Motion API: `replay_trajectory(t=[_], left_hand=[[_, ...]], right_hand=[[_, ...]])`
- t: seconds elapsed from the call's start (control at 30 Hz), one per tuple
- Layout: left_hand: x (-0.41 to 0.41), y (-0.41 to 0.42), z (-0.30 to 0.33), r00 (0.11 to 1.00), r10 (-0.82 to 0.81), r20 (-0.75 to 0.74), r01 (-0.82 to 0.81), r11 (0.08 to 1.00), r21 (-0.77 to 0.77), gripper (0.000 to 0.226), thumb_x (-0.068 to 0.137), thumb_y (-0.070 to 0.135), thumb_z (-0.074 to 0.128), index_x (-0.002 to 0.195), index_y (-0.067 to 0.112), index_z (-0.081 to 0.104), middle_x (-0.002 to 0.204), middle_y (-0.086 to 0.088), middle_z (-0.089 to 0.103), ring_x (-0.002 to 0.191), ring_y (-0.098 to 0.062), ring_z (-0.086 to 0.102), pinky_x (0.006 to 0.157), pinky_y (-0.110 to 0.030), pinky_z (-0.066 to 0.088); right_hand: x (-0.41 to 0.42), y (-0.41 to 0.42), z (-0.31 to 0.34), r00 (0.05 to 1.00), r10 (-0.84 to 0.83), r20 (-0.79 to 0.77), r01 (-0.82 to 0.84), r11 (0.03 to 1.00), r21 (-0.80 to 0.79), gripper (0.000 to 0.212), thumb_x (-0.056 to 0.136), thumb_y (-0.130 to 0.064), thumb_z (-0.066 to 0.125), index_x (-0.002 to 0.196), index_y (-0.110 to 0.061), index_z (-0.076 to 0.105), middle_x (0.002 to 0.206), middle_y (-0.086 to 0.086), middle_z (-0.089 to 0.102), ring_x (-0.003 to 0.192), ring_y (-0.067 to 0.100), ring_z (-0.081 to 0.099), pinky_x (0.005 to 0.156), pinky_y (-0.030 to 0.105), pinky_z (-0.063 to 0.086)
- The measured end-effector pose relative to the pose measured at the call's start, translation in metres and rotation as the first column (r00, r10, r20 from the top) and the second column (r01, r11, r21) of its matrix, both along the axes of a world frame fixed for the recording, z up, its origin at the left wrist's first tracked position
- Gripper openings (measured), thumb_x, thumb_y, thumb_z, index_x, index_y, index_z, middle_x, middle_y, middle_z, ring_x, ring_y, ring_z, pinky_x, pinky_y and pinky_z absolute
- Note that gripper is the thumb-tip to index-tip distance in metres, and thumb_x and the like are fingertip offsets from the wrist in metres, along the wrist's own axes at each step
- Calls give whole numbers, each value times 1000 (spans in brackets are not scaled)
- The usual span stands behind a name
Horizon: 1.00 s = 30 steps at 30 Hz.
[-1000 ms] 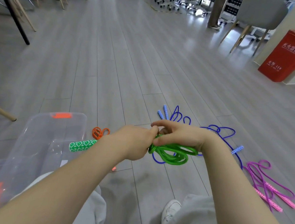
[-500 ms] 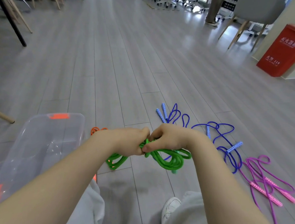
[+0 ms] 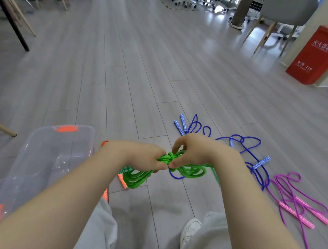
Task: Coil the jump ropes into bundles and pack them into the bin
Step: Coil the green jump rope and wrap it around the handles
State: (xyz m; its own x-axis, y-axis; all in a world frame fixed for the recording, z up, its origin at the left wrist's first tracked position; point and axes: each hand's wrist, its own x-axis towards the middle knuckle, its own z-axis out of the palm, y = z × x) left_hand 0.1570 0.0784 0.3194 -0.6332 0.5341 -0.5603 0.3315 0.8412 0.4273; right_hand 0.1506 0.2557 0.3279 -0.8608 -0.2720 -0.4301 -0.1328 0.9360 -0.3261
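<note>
Hands [image 3: 168, 158] round green rope [image 3: 187, 170], knot half-hidden

Bin [image 3: 39, 153] lies left; loose ropes [image 3: 254, 161] right; another rope [image 3: 104, 143], mostly hidden, seemingly between.

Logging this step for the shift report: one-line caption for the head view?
Both hands, left hand and right hand, cinch the green jump rope bundle beside the clear bin.
</note>
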Motion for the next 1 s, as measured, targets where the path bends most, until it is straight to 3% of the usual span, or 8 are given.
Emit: replay_trajectory(t=[0.13, 0.3, 0.43, 0.53, 0.63, 0.83, 0.9, 1.0], left_hand=[[-1, 2, -2, 999, 2, 34, -2, 1000, -17, 19, 100, 33, 44, 92, 17, 51, 76, 9, 54, 67, -12, 50, 63, -27, 41], [1, 10, -12, 998, -35, -49, 30, 994, -101, 20, 101, 37, 39, 98, 19, 48, 89, 0, 57, 82, -19, 53, 74, -35, 43], [2, 11, -18, 979, -84, -188, 49, 982, -183, 21, 102, 39, 36, 97, 20, 44, 79, 5, 46, 82, -21, 47, 71, -33, 36], [2, 14, -21, 958, -84, -273, 30, 980, -198, 25, 102, 38, 35, 106, 18, 49, 91, 1, 55, 85, -22, 51, 72, -33, 39], [0, 20, -26, 913, -37, -406, -56, 975, -214, 28, 103, 34, 32, 113, 17, 52, 107, -3, 63, 91, -25, 56, 71, -32, 40], [-20, 7, -17, 823, 364, -437, -367, 927, 80, 25, 99, 33, 37, 102, 20, 58, 105, -7, 65, 96, -32, 60, 76, -34, 46], [-29, -4, -8, 798, 477, -369, -426, 879, 214, 22, 98, 33, 40, 87, 20, 55, 94, -7, 66, 88, -30, 60, 69, -33, 45], [-32, -14, 2, 765, 616, -190, -499, 752, 430, 22, 97, 28, 47, 80, 18, 57, 72, 2, 61, 64, -20, 54, 55, -28, 36]], right_hand=[[0, -4, 2, 999, -46, -4, 46, 982, 181, 73, 57, -70, 78, 108, -22, 58, 98, -6, 58, 94, 18, 57, 77, 33, 51], [5, -13, 0, 999, -14, -45, 30, 929, 369, 61, 60, -72, 74, 72, -17, 50, 71, -2, 56, 73, 19, 57, 59, 28, 43], [2, -14, 3, 991, -128, 47, 119, 981, 155, 43, 72, -47, 79, 89, -11, 64, 80, 3, 65, 67, 18, 60, 60, 29, 50], [0, -15, 5, 969, -244, 42, 245, 970, -6, 26, 78, -24, 69, 95, -5, 68, 79, 9, 70, 61, 21, 61, 68, 34, 57], [0, -23, 5, 945, -325, 44, 328, 928, -177, 21, 78, -14, 58, 87, 0, 71, 81, 15, 74, 61, 22, 59, 73, 36, 58], [4, -31, 12, 930, -364, 52, 339, 795, -504, 21, 85, -11, 64, 106, -11, 64, 83, 9, 72, 65, 14, 60, 76, 36, 57], [7, -31, 17, 919, -375, 122, 365, 694, -620, 21, 91, -10, 59, 111, -8, 55, 86, 6, 73, 64, 12, 59, 68, 31, 56], [10, -26, 21, 928, -334, 163, 354, 664, -658, 14, 98, -13, 52, 108, -5, 57, 89, 6, 74, 64, 14, 61, 62, 26, 56]])
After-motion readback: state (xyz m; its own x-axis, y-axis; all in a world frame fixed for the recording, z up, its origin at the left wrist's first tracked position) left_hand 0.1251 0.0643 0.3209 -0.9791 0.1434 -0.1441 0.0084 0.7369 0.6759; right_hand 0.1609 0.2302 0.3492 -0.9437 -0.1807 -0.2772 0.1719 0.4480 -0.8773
